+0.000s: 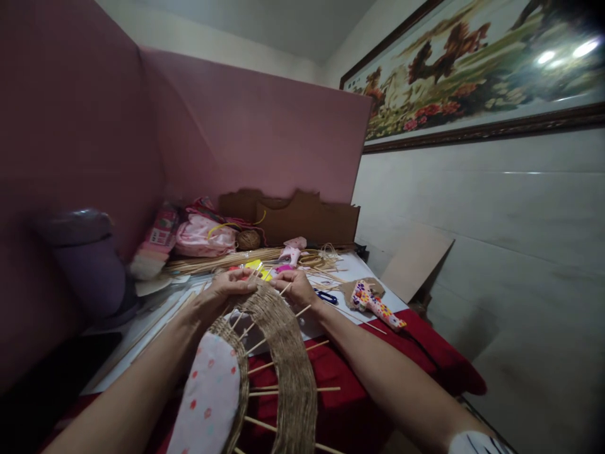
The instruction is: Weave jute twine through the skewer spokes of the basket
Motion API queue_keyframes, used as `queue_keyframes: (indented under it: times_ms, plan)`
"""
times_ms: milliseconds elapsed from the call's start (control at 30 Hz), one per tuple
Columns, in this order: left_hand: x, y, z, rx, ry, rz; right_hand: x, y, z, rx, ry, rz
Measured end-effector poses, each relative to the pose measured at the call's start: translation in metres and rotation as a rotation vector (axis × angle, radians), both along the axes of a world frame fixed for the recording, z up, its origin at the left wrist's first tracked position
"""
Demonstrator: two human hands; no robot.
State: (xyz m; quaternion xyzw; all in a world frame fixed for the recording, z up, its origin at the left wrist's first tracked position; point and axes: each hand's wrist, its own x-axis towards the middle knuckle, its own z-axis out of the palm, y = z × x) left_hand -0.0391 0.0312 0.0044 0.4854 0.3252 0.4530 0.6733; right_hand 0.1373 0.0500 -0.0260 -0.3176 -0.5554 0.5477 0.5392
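A woven twine piece [295, 353] curves toward me over the red cloth, with thin wooden sticks radiating through its brown band. Its inner part is an oval panel [210, 384] covered in white fabric with small red and blue marks, edged in twine. My left hand [231, 287] grips the far end of the band from the left, fingers bent onto it. Just to the right, my right hand [295, 289] pinches at the same far end, close to the stick tips. What lies between its fingertips is too small to make out.
A flower-patterned fabric piece [378, 306] lies on the right of the table, near blue-handled scissors [326, 296]. Behind are a twine ball [248, 239], a pink fabric bundle [205, 234], bundled sticks and cardboard [307, 221]. A purple bin [89, 271] stands left.
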Motion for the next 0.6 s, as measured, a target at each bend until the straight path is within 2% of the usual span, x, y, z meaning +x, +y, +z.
queue_keyframes:
  times_ms: [100, 300, 467, 600]
  plan:
    - [0.0, 0.0, 0.0, 0.005, 0.033, 0.017, 0.001, -0.001, 0.002, -0.015, -0.034, -0.004]
    - [-0.003, 0.0, -0.003, 0.069, 0.088, 0.015, 0.006, 0.003, 0.002, -0.024, -0.097, 0.074]
    - [-0.002, 0.0, -0.005, 0.08, 0.123, 0.007, 0.013, 0.005, 0.006, 0.033, -0.165, 0.107]
    - [0.0, -0.001, -0.006, 0.069, 0.15, 0.023, 0.02, 0.007, 0.01, 0.124, -0.243, 0.083]
